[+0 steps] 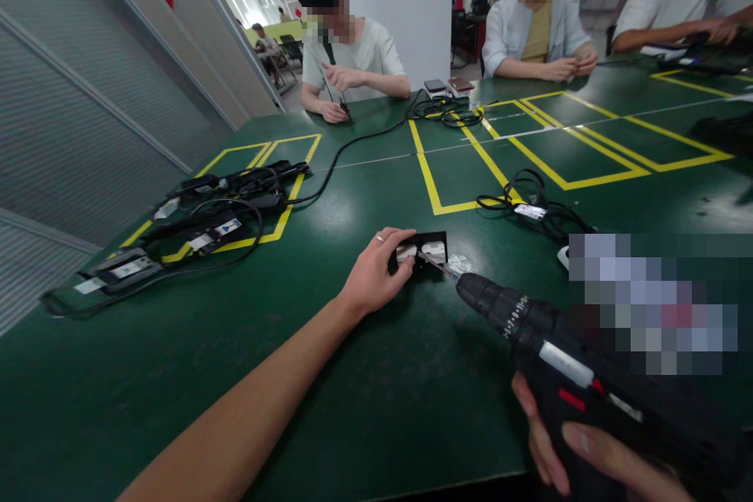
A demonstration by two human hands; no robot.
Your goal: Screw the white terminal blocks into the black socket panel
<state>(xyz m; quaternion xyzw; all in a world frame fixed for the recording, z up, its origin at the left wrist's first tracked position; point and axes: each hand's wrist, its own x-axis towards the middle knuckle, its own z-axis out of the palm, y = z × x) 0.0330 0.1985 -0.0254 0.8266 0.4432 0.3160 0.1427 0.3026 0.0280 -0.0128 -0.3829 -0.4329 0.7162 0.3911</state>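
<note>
My left hand [380, 271], with a ring on one finger, is closed on the left end of a small black rectangular part [434, 238] with whitish patches. The part rests on the green table [282, 408]; its exact kind is too small to make out. In my right hand [588, 439] is a black cordless drill [553, 337], its fingers wrapped round the handle. The drill's long thin bit [438, 263] points left and its tip meets the middle of the black part. Whether a screw sits under the tip cannot be seen.
Black devices with cables [229, 204] lie at the left within yellow tape lines [435, 192]. A coiled black cable [535, 208] with a white label lies beyond the drill. Phones [435, 86] rest on small boxes at the back. Several people [358, 55] sit across the table.
</note>
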